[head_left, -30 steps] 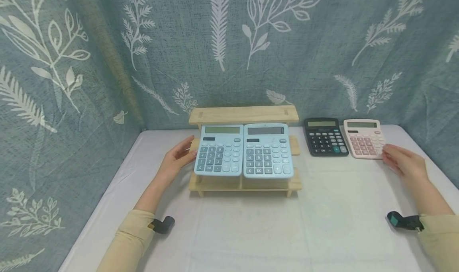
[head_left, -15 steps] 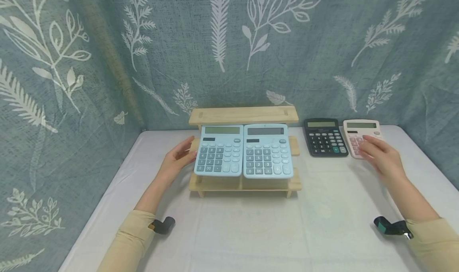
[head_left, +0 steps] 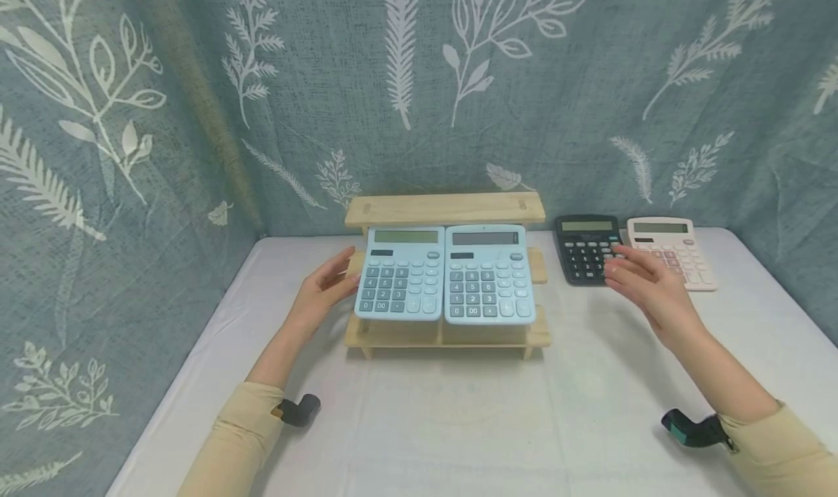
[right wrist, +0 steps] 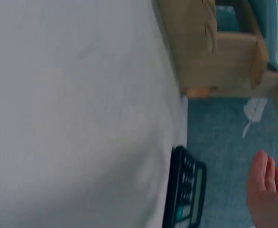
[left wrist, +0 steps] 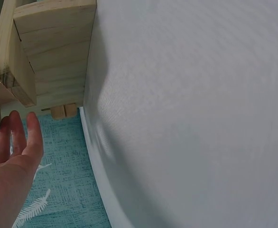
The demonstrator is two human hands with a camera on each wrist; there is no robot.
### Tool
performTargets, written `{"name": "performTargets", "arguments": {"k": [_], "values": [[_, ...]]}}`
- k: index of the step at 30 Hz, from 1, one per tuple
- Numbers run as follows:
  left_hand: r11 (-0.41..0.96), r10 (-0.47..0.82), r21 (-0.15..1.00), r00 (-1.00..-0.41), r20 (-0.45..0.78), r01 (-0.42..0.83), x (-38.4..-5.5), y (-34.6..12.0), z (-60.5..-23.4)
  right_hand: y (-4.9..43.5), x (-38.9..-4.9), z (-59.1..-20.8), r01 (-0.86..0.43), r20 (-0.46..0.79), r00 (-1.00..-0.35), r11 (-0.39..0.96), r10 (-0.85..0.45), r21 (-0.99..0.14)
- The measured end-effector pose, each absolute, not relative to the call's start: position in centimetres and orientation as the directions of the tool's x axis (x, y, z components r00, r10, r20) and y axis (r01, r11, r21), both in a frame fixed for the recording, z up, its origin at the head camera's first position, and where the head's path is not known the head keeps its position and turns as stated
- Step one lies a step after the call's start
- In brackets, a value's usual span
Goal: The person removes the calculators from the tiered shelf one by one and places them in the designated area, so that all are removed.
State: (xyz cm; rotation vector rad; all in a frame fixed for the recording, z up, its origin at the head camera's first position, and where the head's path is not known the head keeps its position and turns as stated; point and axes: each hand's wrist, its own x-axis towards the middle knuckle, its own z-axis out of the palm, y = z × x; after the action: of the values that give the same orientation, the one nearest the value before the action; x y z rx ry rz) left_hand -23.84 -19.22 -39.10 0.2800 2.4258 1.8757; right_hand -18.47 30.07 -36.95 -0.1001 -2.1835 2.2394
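Two light-blue calculators (head_left: 399, 264) lean side by side on a tiered wooden rack (head_left: 445, 209). At the rack's left end is my left hand (head_left: 319, 289); its loosely bent fingers reach the middle shelf's edge and the left calculator's side. The left wrist view shows them close to the wood, and whether they press it is unclear. My right hand (head_left: 657, 297) hovers over the gap between a black calculator (head_left: 576, 253) and a pale pink calculator (head_left: 697, 268). It holds nothing, and its relaxed fingers cover the black one's lower right keys.
A white cloth (head_left: 445, 424) covers the table. Behind it hangs a blue-green curtain (head_left: 314, 60) with white leaf patterns, which also runs along both sides. Dark wrist cameras (head_left: 300, 410) sit on both forearms.
My right hand has moved left from the pink calculator's right edge, across it, to the black calculator's lower right. My left hand and the calculators have stayed in place.
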Motion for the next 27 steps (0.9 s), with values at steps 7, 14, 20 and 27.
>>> {"name": "performTargets", "arguments": {"k": [7,14,20,27], "values": [[0.229,0.176,0.968,-0.982,0.063,0.103,-23.9,-19.1,-38.9,27.3,-17.7,-36.4,-0.008,0.001,-0.999,0.154,-0.048,-0.988],[0.222,0.171,0.97,-0.984,0.056,0.094,-23.9,-19.1,-38.9,25.4,-17.1,-36.2,-0.018,-0.008,-0.995,0.249,-0.1,-0.968],[0.225,0.168,0.97,-0.984,0.05,0.088,-23.9,-19.0,-39.0,24.2,-16.8,-36.4,0.002,-0.036,-0.992,0.276,-0.118,-0.961],[0.233,0.169,0.969,-0.984,0.048,0.087,-23.8,-19.0,-38.9,23.1,-16.4,-36.5,0.002,-0.044,-0.985,0.242,-0.167,-0.97]]}}
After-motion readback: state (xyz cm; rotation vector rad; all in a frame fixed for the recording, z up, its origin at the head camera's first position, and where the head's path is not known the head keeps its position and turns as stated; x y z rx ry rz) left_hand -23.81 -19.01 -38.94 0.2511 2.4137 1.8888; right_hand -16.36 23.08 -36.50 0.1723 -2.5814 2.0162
